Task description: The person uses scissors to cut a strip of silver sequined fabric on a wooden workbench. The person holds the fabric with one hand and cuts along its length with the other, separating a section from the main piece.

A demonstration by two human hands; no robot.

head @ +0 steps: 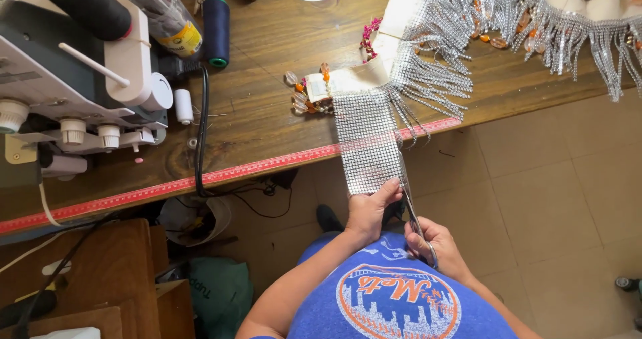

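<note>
1. The left hand point(368, 209) pinches the lower edge of the rhinestone mesh panel point(367, 142) between thumb and fingers.
2. The panel hangs over the front edge of the wooden table point(267, 65), crossing the red measuring tape point(200, 178) fixed along that edge.
3. The right hand point(435, 245) grips scissors point(409, 205), fingers curled through the handles; the blades point up along the panel's right edge.
4. Cut rhinestone fringe point(435, 78) lies spread on the tabletop beside the panel.
5. A sewing machine point(67, 71) stands at the table's left, with a dark blue thread spool point(216, 21) beside it.
</note>
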